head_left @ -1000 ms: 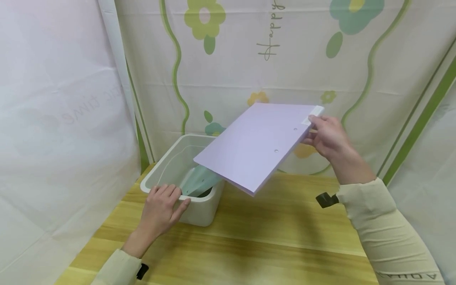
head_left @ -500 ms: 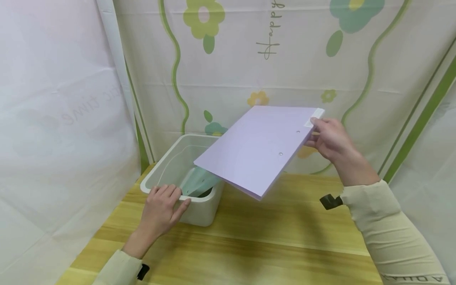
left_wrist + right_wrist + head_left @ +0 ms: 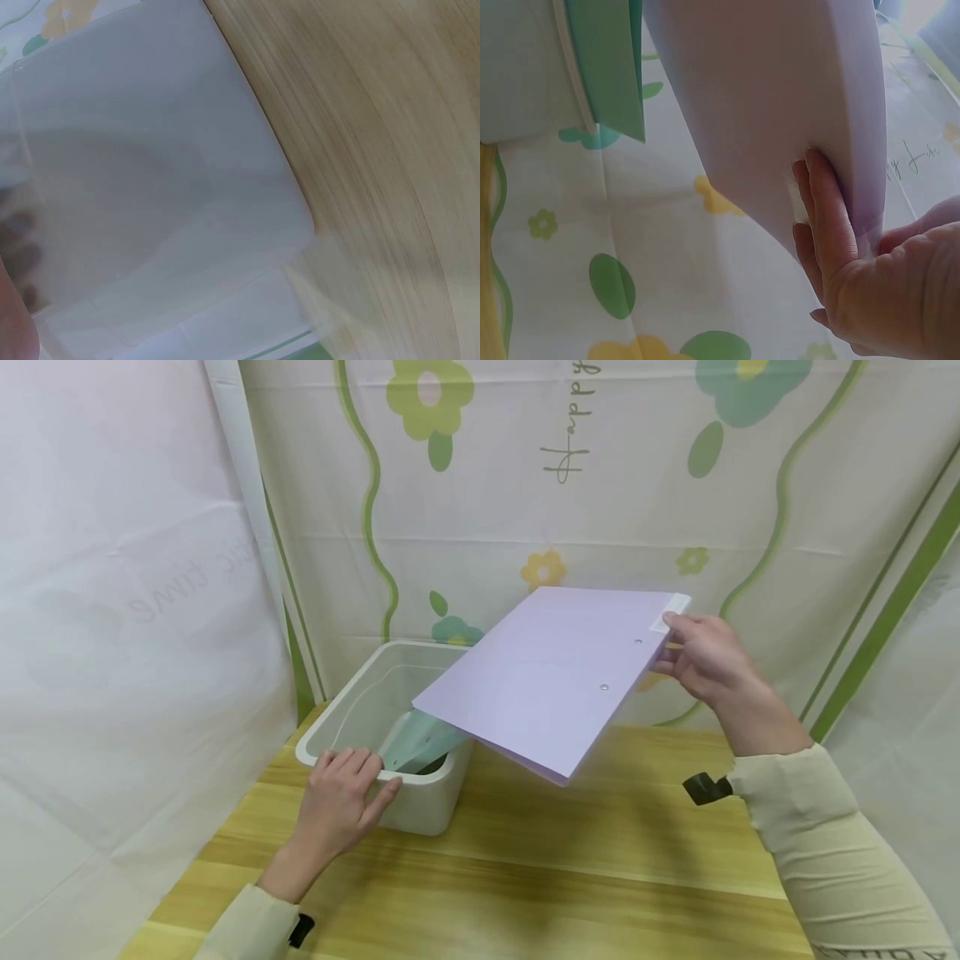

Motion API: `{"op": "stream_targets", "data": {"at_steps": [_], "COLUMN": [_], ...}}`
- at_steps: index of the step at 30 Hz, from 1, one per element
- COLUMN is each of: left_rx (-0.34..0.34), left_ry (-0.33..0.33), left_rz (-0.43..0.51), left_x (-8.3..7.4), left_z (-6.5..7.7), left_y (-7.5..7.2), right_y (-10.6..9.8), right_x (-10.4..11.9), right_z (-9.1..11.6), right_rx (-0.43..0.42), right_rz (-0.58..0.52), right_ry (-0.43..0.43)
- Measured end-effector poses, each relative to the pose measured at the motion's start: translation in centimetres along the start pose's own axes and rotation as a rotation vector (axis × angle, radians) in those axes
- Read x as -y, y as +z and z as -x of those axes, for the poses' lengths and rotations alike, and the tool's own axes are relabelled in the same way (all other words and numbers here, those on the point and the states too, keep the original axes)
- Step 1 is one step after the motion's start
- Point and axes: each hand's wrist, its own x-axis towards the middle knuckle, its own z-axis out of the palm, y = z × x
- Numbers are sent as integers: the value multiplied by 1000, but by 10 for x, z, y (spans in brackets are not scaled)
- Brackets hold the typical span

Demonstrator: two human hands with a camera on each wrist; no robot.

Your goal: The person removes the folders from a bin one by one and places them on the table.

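My right hand pinches a lilac file folder by the corner of its spine, thumb on the white label and fingers beneath. The folder is held tilted in the air, its left corner over the bin's right side. My left hand grips the near rim of a white plastic bin, fingers over the edge and thumb outside. In the left wrist view, fingers show dimly through the bin wall. A teal folder leans in the bin, partly hidden under the lilac one; its corner sticks out past the rim.
The bin stands on a wood-grain table, near its left edge. A flower-printed curtain hangs behind, and a white curtain closes the left side. Black wrist devices show at both sleeves.
My right hand has drawn the lilac folder slightly to the right and down, a little away from the bin. The left hand, bin and teal folder have stayed in place.
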Motion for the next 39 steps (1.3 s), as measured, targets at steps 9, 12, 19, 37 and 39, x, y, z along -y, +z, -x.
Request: {"op": "stream_targets", "data": {"at_steps": [9,12,19,37,39], "left_rx": [5,7,-2,0,-5], "left_ry": [2,3,11,15,17], "left_rz": [-3,-2,5,14,15], "left_x": [0,0,1,1,1], "left_z": [-1,0,0,-2,-2], "left_y": [-1,-1,0,-2,-3], "right_y": [-8,-12,-23,-46,-48], "right_x": [1,0,1,1,1], "right_z": [0,1,3,7,8], "right_rx": [-4,-4,-8,-18,-29], "right_rz": [24,30,22,68,74], "right_ry": [19,32,61,82,91]}}
